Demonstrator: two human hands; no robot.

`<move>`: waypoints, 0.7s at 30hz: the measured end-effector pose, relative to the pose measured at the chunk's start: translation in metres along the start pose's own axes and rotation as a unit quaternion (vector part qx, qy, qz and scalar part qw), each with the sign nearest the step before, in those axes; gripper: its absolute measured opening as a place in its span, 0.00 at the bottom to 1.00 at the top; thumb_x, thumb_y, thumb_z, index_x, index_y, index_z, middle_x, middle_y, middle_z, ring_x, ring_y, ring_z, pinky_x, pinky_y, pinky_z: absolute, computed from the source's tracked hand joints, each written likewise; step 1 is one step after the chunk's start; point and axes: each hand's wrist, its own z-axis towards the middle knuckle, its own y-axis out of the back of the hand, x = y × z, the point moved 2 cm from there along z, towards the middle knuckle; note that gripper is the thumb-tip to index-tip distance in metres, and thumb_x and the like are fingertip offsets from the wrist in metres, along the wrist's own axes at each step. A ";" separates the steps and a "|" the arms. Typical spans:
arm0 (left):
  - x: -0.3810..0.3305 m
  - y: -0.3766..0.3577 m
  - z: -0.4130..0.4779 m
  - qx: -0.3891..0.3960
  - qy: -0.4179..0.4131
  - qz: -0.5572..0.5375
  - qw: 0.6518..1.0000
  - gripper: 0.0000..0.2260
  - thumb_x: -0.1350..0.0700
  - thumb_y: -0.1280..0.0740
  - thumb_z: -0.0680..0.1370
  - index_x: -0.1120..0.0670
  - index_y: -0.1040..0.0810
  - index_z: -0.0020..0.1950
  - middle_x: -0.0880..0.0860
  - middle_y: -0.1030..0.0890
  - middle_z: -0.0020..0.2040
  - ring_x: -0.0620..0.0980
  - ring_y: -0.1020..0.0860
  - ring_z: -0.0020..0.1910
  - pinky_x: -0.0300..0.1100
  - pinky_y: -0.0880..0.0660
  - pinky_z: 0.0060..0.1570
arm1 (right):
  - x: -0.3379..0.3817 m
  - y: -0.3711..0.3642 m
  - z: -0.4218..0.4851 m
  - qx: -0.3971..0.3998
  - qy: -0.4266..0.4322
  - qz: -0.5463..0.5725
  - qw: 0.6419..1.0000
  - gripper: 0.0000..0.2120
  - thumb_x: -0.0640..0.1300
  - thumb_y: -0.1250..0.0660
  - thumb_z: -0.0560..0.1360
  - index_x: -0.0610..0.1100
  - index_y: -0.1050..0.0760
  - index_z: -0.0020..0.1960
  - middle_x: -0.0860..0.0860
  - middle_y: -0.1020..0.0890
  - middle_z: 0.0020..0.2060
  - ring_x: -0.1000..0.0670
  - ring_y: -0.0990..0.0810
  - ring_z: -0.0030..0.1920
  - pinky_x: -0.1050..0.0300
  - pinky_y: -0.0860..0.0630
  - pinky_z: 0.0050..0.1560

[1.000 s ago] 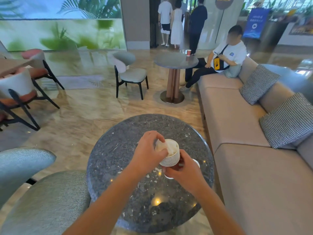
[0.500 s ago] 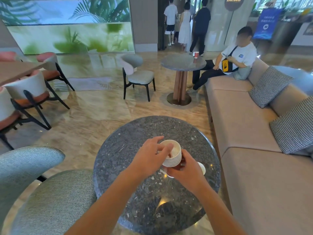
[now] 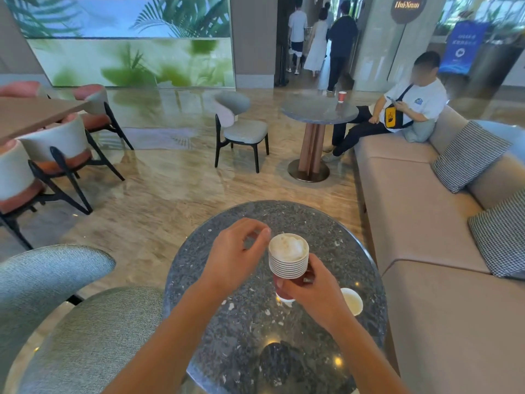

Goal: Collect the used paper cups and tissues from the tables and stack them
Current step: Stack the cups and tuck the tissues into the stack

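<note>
**Tissue tucked in, stack in hand**

Our right hand (image 3: 309, 288) is curling its fingers (image 3: 285, 284) around the base of the cup stack (image 3: 288, 264), holding it just above the round table (image 3: 326, 223) — a low grip that is leaving the mouth free. A crumpled tissue (image 3: 288, 247) is sitting in the top cup. Our left hand (image 3: 233, 257) is hovering just left of the rim, fingers loosely open and holding nothing. One loose cup (image 3: 352, 301) is waiting on the table's right; a red cup (image 3: 342, 96) is standing on the far table (image 3: 312, 115).
</note>
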 end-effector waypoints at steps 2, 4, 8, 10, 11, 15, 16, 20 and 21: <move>0.014 0.009 0.004 0.004 0.011 0.021 1.000 0.06 0.49 0.36 0.80 0.45 0.19 0.50 0.39 0.18 0.47 0.39 0.21 0.49 0.43 0.22 0.47 | 0.002 -0.007 0.008 -0.003 -0.005 0.006 1.000 0.25 0.57 0.19 0.66 0.63 0.25 0.59 0.67 0.16 0.51 0.62 0.16 0.53 0.56 0.18 0.57; 0.028 0.015 0.008 0.012 0.018 0.034 0.999 0.05 0.50 0.35 0.80 0.46 0.19 0.49 0.39 0.18 0.46 0.39 0.21 0.49 0.44 0.22 0.48 | 0.004 -0.014 0.016 -0.005 -0.009 0.007 1.000 0.26 0.55 0.18 0.66 0.64 0.26 0.60 0.68 0.16 0.51 0.62 0.16 0.53 0.55 0.18 0.58; 0.055 0.022 0.020 0.038 0.032 0.067 0.997 0.06 0.49 0.35 0.80 0.45 0.19 0.51 0.39 0.19 0.48 0.38 0.22 0.49 0.42 0.23 0.50 | 0.009 -0.025 0.031 -0.016 -0.023 0.004 1.000 0.25 0.52 0.18 0.68 0.63 0.25 0.60 0.68 0.15 0.50 0.63 0.16 0.53 0.55 0.17 0.58; 0.068 0.022 0.027 0.062 0.028 0.098 0.993 0.07 0.48 0.36 0.80 0.45 0.20 0.54 0.39 0.19 0.49 0.38 0.22 0.49 0.42 0.23 0.51 | 0.010 -0.029 0.037 -0.025 -0.033 -0.001 0.999 0.26 0.54 0.18 0.67 0.61 0.25 0.61 0.65 0.15 0.51 0.62 0.16 0.53 0.54 0.18 0.59; 0.074 0.021 0.030 0.075 0.026 0.110 0.991 0.08 0.47 0.36 0.80 0.45 0.21 0.56 0.39 0.19 0.50 0.38 0.22 0.50 0.43 0.23 0.51 | 0.011 -0.030 0.040 -0.030 -0.039 -0.004 0.999 0.26 0.53 0.18 0.67 0.62 0.25 0.61 0.64 0.15 0.51 0.61 0.16 0.54 0.54 0.18 0.59; 0.090 0.013 0.040 0.115 0.017 0.147 0.982 0.11 0.47 0.36 0.80 0.46 0.22 0.61 0.41 0.19 0.54 0.39 0.22 0.53 0.40 0.24 0.53 | 0.009 -0.026 0.050 -0.053 -0.049 -0.017 0.997 0.25 0.51 0.19 0.69 0.61 0.26 0.61 0.62 0.15 0.53 0.59 0.16 0.55 0.53 0.19 0.60; 0.092 0.009 0.043 0.122 0.013 0.153 0.981 0.12 0.47 0.36 0.80 0.46 0.22 0.62 0.42 0.19 0.55 0.40 0.23 0.53 0.39 0.25 0.53 | 0.007 -0.023 0.052 -0.059 -0.052 -0.016 0.997 0.25 0.51 0.19 0.69 0.61 0.26 0.61 0.62 0.15 0.53 0.58 0.17 0.55 0.53 0.19 0.60; 0.087 -0.011 0.055 0.140 0.007 0.156 0.978 0.13 0.48 0.35 0.80 0.47 0.22 0.63 0.42 0.19 0.55 0.40 0.22 0.53 0.37 0.27 0.53 | -0.005 -0.003 0.058 -0.093 -0.064 -0.004 0.994 0.23 0.52 0.18 0.67 0.65 0.25 0.56 0.66 0.15 0.50 0.60 0.16 0.53 0.55 0.18 0.58; 0.083 -0.018 0.058 0.145 0.004 0.155 0.977 0.12 0.48 0.35 0.79 0.47 0.22 0.62 0.42 0.19 0.55 0.40 0.22 0.53 0.38 0.25 0.54 | -0.008 0.005 0.058 -0.101 -0.064 0.000 0.993 0.24 0.52 0.18 0.67 0.66 0.25 0.55 0.67 0.15 0.50 0.61 0.16 0.53 0.55 0.18 0.58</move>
